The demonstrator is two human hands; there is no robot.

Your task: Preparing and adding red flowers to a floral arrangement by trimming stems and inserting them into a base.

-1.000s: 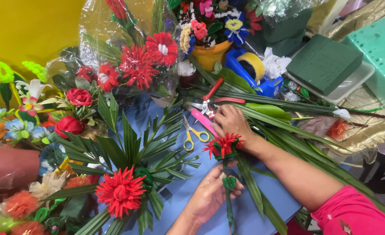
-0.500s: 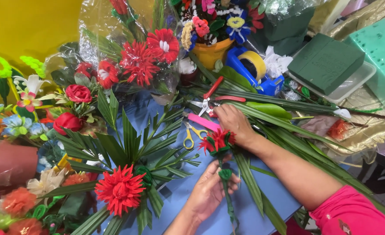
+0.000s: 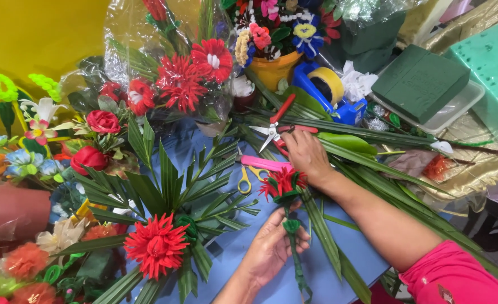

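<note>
Head view: left hand [image 3: 272, 247] is pinching the green stem [image 3: 294, 247] of a small red flower [image 3: 283, 183]; it should be keeping that pinch just under the bloom so the stem isn't twisting. Right hand [image 3: 305, 153] is lying flat, fingers spread, holding nothing. Flower is sitting at 7 o'clock of the right hand, touching it; 12 o'clock of the left.

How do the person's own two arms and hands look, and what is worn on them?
Both hands are bare: no gloves, and no rings or watch can be made out. The left hand and its forearm are uncovered up to the lower frame edge. The right hand continues into a bare forearm; a bright pink short sleeve with a small printed pattern covers the upper arm.
</note>
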